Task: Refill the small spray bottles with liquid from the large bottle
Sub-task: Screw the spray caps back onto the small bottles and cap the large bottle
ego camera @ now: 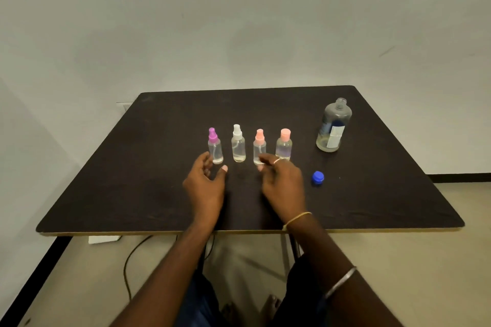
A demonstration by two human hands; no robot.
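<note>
The dark table (372, 194) carries everything. The large bottle (333, 127) stands upright with its neck uncapped, and only a shallow layer of liquid shows at its bottom.

Both hands hover to the left of the large bottle and nearer the person. The left hand (206, 186), the farther from it, has loosely curled fingers and holds nothing. The right hand (284, 183) is also relaxed and empty. Its fingertips overlap the base of one small bottle, but blur hides whether they touch.

Four small bottles stand in a row left of the large bottle, all with tops on. Nearest it is the flat-capped pink bottle (284, 145), then the pink spray bottle (259, 145), the white spray bottle (238, 145) and the purple spray bottle (214, 146).

The blue cap (318, 177) lies just in front of the large bottle, toward the person.

The step appears to be choosing a small bottle to open. One hand should steady the body low down while the other twists the top off. Pour slowly, because the small necks are narrow and the large bottle will need steep tilting.
</note>
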